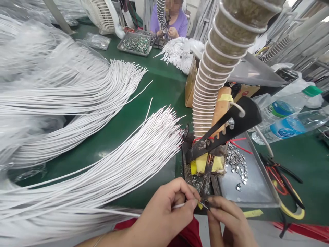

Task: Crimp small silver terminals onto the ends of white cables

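Note:
My left hand (171, 207) is closed in a pinch on a white wire (178, 206), whose end points toward my right hand. My right hand (228, 218) pinches a small metal piece (205, 203) at the wire's end. Whether the two are joined is too small to tell. Both hands are at the table's front edge, just below a dark metal bar (207, 176). Above that bar rises a black notched bracket (223, 128). Left of it lies a large bundle of white wires (144, 147), their ends toward the bracket.
A ribbed hose (209, 79) comes down behind the bracket. To the right, a metal tray (257, 185) holds small metal pieces (238, 164); pliers (285, 185) and bottles (288, 128) lie beyond. More white wires (102, 99) spread left. A person in purple (177, 24) sits opposite.

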`<state>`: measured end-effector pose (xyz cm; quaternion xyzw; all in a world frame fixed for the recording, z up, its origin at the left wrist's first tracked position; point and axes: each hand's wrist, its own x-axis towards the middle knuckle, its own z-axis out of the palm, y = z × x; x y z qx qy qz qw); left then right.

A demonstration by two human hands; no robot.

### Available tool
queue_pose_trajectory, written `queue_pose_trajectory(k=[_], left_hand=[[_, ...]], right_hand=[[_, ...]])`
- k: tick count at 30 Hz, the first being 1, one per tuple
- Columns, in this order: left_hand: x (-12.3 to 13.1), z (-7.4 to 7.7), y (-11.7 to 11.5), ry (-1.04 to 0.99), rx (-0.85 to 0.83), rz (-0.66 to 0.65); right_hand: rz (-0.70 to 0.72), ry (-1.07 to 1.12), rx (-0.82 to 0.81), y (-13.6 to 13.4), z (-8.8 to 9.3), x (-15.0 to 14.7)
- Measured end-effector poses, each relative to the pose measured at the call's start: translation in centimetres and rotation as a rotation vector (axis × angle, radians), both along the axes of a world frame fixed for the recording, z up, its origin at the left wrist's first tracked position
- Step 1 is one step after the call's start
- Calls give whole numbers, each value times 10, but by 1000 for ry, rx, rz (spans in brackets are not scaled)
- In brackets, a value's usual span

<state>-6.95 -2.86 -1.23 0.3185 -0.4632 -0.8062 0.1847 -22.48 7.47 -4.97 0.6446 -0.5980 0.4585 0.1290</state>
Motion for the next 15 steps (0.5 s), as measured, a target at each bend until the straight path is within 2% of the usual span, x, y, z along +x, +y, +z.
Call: queue_pose_trajectory(k=[8, 15], left_hand=[[-1, 4, -4, 28, -22, 15], [-2, 4, -1, -4, -199, 57]], right_hand=[[-95, -11, -22, -3, 1, 11], [-173, -33, -53, -7, 5, 24]])
